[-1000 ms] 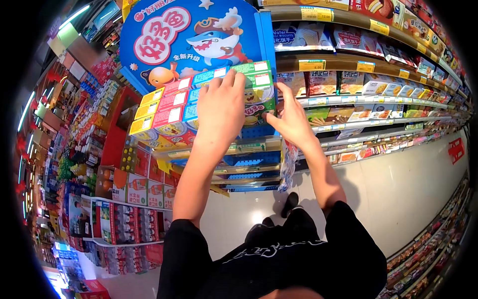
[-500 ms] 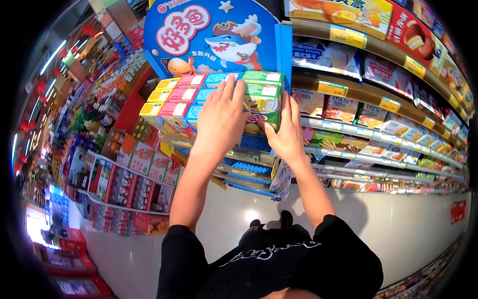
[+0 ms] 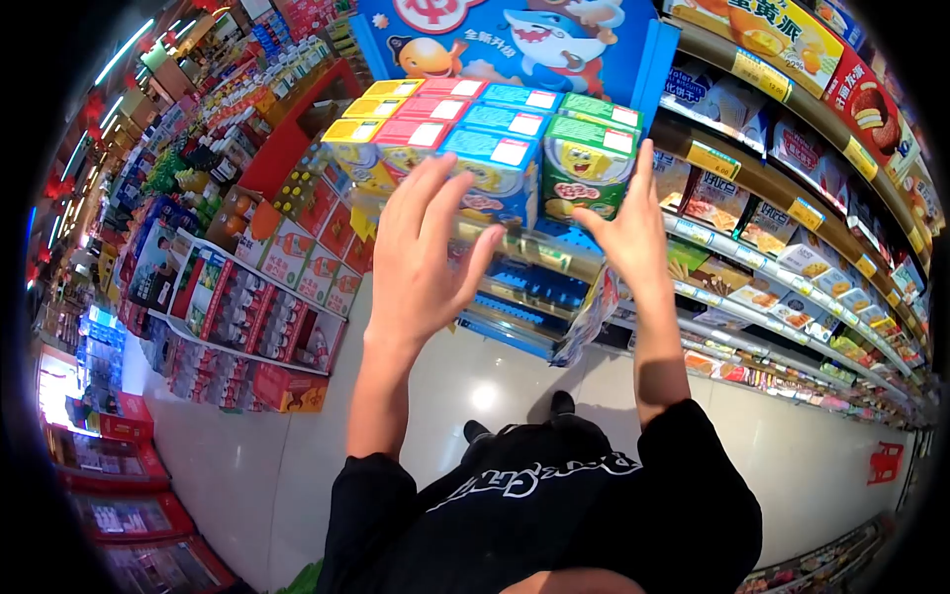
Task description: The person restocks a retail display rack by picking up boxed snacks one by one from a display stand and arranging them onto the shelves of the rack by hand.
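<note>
Rows of small snack boxes stand on a blue display rack, in yellow, red, blue and green columns. My right hand (image 3: 631,235) is at the front green snack box (image 3: 586,168), its thumb by the lower front and its straight fingers along the right side. My left hand (image 3: 421,252) is open, fingers spread, in front of the blue snack boxes (image 3: 492,161) and overlapping their lower left part in view. It holds nothing. Left of it are the red snack boxes (image 3: 413,134) and yellow snack boxes (image 3: 353,131). A narrow gap separates the front blue and green boxes.
Behind the boxes rises a blue cartoon header board (image 3: 480,49). Shelves of packaged biscuits (image 3: 727,203) run along the right, with yellow price tags. To the left stands a low shelf of bottles and cartons (image 3: 252,307). Pale floor tiles (image 3: 317,475) lie below.
My left hand has come off the box tops, back toward me, uncovering the blue boxes. My right hand stays beside the green box. The view has shifted, so the display appears farther right.
</note>
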Motion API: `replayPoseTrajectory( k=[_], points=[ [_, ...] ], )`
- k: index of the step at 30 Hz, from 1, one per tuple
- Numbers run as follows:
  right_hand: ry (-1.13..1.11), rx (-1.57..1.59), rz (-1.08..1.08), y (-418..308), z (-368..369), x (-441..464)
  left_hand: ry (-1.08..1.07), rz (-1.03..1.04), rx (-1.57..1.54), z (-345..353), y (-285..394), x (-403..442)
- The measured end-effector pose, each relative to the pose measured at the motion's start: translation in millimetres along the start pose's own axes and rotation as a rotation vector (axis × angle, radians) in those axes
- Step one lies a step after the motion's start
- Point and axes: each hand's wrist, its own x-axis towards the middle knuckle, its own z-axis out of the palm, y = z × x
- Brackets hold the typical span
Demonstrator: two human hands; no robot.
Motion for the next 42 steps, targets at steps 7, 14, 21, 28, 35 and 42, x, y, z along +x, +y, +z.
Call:
replayPoseTrajectory(
  k=[7, 14, 21, 28, 35, 42],
  points=[
    [0.549, 0.092, -0.077, -49, 14, -61, 0.051, -0.278, -0.178, -66, -56, -150],
    [0.009, 0.266, -0.373, -135, 150, -160, -0.317, -0.563, -0.198, -111, -83, -303],
    [-1.652, -0.327, -0.545, -208, 308, -208, -0.625, -0.725, -0.292, -171, -119, -352],
    [-1.662, -0.297, -1.048, -275, 441, -213, -0.456, -1.012, -0.132, -207, -185, -397],
    [-1.675, -0.210, -1.206, -382, 584, -192, -0.412, -1.299, -0.133, -286, -313, -410],
    [-1.583, -0.196, -1.200, -454, 698, -167, -0.467, -1.232, 0.053, -342, -444, -425]
  ],
)
